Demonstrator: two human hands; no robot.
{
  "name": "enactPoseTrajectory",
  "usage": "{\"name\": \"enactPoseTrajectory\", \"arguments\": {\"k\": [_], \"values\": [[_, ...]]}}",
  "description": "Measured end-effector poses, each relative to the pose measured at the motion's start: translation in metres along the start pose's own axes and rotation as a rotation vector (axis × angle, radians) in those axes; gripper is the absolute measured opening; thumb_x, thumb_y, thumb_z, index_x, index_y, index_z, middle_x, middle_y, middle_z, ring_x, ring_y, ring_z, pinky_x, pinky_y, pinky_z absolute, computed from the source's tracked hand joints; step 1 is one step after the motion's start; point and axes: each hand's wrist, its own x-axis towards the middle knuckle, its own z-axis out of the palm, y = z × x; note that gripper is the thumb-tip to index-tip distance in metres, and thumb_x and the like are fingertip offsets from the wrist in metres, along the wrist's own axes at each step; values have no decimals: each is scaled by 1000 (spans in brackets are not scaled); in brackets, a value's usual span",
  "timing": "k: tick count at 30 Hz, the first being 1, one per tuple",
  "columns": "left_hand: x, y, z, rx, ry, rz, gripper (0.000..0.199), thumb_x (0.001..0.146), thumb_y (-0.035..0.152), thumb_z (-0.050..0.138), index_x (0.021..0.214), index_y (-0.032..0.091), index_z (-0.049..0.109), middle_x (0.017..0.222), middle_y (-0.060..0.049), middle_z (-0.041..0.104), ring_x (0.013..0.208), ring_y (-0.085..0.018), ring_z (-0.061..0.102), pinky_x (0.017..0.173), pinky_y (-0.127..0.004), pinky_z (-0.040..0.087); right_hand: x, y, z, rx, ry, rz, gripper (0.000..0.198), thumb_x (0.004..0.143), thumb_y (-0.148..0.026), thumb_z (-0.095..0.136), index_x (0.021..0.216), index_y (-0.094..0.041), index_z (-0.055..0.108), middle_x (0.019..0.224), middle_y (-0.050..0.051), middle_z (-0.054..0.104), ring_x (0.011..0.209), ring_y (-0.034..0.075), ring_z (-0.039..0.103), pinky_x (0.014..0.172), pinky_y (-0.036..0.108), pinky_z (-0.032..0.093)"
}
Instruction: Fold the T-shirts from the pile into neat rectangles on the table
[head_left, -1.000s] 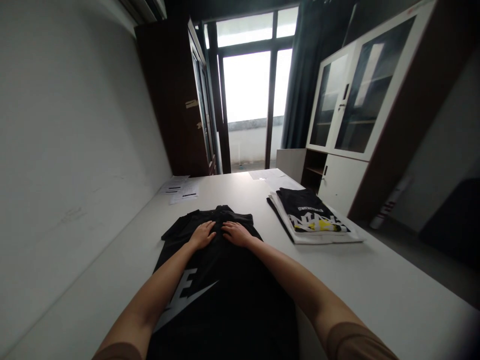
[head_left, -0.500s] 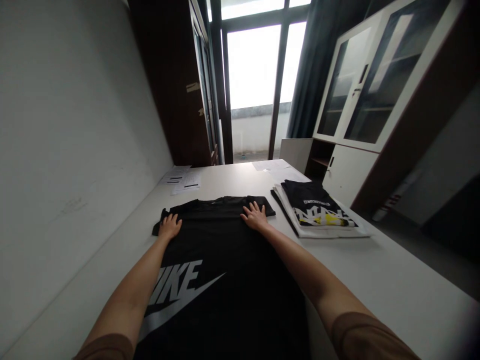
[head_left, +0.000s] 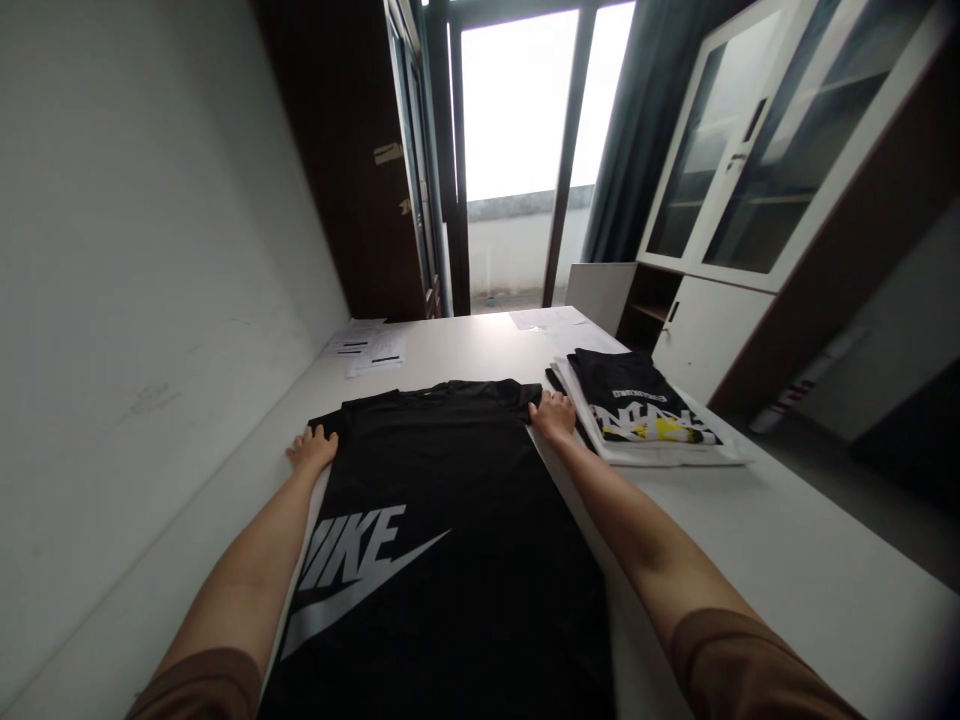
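Observation:
A black T-shirt (head_left: 465, 500) lies spread on the white table, its collar at the far end and a large grey printed logo on the left of its front. My left hand (head_left: 313, 452) rests at the outer edge of the left sleeve, fingers apart and slightly bent. At the right sleeve, my right hand (head_left: 553, 414) has its fingers curled over the end of the cloth. That sleeve looks a little bunched beside the hand. The shirt's lower end runs out of view at the bottom.
Folded T-shirts (head_left: 637, 400), black and white, are stacked just right of my right hand. Papers (head_left: 371, 345) lie on the far left of the table (head_left: 772, 540), more papers (head_left: 551, 318) at its far end. A wall (head_left: 150, 300) borders the left; a cabinet (head_left: 720, 310) stands right.
Both hands have moved outward from the shirt's shoulders to the sleeve ends. My right hand has gone from flat to curled on the cloth. The camera view has tilted slightly downward.

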Motion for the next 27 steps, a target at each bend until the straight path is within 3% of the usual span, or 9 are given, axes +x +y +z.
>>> {"name": "enactPoseTrajectory", "arguments": {"k": [6, 8, 11, 16, 21, 27], "values": [[-2, 0, -18, 54, -23, 47, 55, 96, 47, 36, 140, 22, 58, 163, -13, 36, 149, -44, 26, 112, -68, 28, -4, 4, -11, 114, -39, -194, 31, 97, -19, 49, 126, -19, 60, 115, 15, 66, 106, 26, 60, 92, 33, 42], [-7, 10, -23, 76, 3, 96, 56, 96, 46, 40, 142, 20, 55, 162, -17, 35, 149, -44, 27, 111, -68, 29, -6, 3, -15, 174, -3, -176, 29, 98, -19, 47, 123, -20, 62, 119, 13, 65, 99, 24, 63, 86, 31, 43], [-19, 36, -26, 84, 60, 205, 59, 97, 44, 41, 149, 17, 47, 160, -20, 38, 147, -39, 33, 112, -60, 34, -6, 6, -19, 246, 47, -63, 26, 98, -22, 47, 116, -18, 64, 119, 13, 65, 93, 23, 64, 83, 30, 44], [-51, 98, -23, 48, 122, 490, 53, 100, 43, 43, 148, 22, 51, 161, -10, 39, 148, -28, 33, 120, -44, 28, -5, 11, -21, 315, 11, -28, 27, 98, -24, 48, 118, -18, 65, 112, 12, 70, 97, 24, 66, 84, 30, 45], [-104, 154, -19, -33, 110, 720, 51, 100, 45, 46, 145, 23, 54, 159, -10, 42, 147, -29, 35, 121, -46, 28, -10, 9, -18, 283, -82, -28, 38, 99, -37, 52, 133, -23, 62, 103, 12, 74, 96, 27, 68, 82, 32, 47], [-157, 197, -10, -61, -36, 765, 64, 101, 61, 36, 155, 27, 42, 166, -9, 30, 153, -33, 23, 122, -56, 21, -11, 11, -16, 310, -139, -128, 34, 98, -30, 54, 128, -28, 68, 121, 7, 72, 106, 23, 67, 92, 30, 48]]}}
